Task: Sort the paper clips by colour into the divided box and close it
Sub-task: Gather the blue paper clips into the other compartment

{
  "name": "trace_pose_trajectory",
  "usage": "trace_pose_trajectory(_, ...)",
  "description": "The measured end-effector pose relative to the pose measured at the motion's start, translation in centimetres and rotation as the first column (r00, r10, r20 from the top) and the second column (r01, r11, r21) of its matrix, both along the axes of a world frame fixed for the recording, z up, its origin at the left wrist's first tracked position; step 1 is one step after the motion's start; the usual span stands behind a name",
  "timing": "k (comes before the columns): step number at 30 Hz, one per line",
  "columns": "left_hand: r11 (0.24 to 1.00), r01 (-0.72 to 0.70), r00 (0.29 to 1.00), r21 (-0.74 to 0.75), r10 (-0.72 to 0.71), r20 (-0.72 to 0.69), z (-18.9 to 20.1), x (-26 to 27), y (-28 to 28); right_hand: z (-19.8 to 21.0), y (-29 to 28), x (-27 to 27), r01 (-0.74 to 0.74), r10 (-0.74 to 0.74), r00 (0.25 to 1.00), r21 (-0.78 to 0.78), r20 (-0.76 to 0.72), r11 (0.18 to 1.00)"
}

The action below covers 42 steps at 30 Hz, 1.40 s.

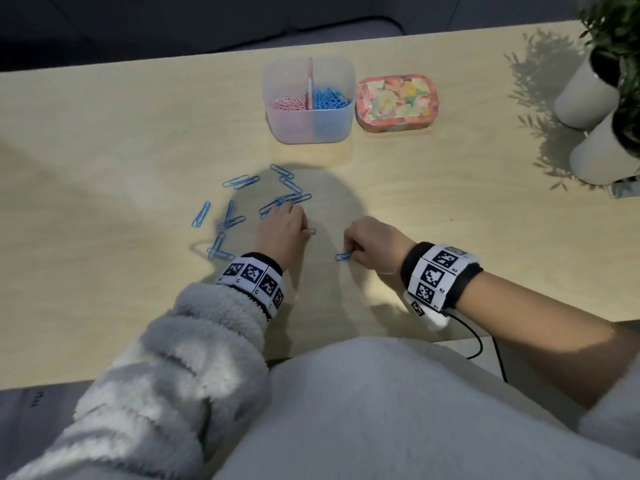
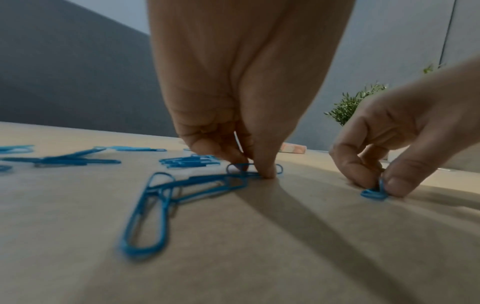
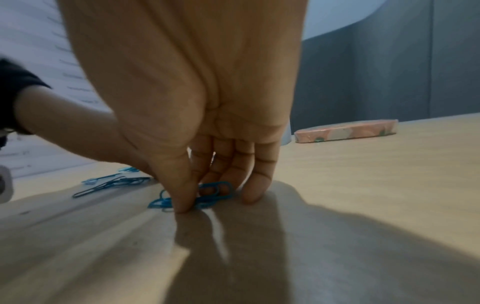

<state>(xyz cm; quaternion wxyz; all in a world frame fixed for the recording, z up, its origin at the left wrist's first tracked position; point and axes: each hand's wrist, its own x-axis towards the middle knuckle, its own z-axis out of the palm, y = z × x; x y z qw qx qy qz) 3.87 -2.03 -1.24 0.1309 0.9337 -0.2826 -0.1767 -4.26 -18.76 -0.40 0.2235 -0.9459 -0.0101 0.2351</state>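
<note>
The translucent divided box [image 1: 308,128] stands open at the back of the table, pink clips [image 1: 289,103] in its left half and blue clips [image 1: 329,98] in its right. Its floral lid [image 1: 396,100] lies just to the right of it. Several loose blue clips [image 1: 239,181] are scattered in front of the box. My left hand [image 1: 302,231] pinches one blue clip [image 2: 278,169] against the table with thumb and forefinger. My right hand [image 1: 349,252], a little to the right, pinches a small bunch of blue clips [image 3: 218,190] on the table top.
Two white plant pots [image 1: 585,98] [image 1: 602,154] stand at the right edge of the table. A black cable [image 1: 479,341] hangs from my right wrist over the near edge. The floral lid [image 3: 345,131] also shows low beyond my right fingers.
</note>
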Motion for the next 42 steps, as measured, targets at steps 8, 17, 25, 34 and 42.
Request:
trace_pose_trajectory(8, 0.905, -0.342, 0.912, -0.253, 0.255, -0.323, 1.6, 1.4, 5.8, 1.0, 0.7, 2.0, -0.034, 0.037, 0.998, 0.049, -0.047, 0.998)
trace_pose_trajectory(17, 0.918, -0.354, 0.920, -0.181, 0.307, -0.244, 0.2, -1.2, 8.2, 1.8, 4.4, 10.9, 0.062, -0.086, 0.986, 0.164, 0.141, 0.985)
trace_pose_trajectory(25, 0.959, -0.220, 0.975, -0.176, 0.210, -0.079, -0.2, -1.4, 6.0, -0.5, 6.6, 10.9, -0.198, 0.199, 0.964, -0.020, 0.176, 0.980)
trace_pose_trajectory(34, 0.993, -0.106, 0.990, -0.056, 0.101, -0.095, 0.8, -0.5, 4.9, -1.5, 5.8, 8.2, -0.210, 0.253, 0.932, -0.182, 0.260, 0.961)
trace_pose_trajectory(42, 0.977, -0.174, 0.969, -0.124, 0.147, -0.198, 0.9, 0.3, 4.5, -0.4, 1.0, 7.3, -0.038, 0.038, 0.984, 0.002, 0.175, 0.999)
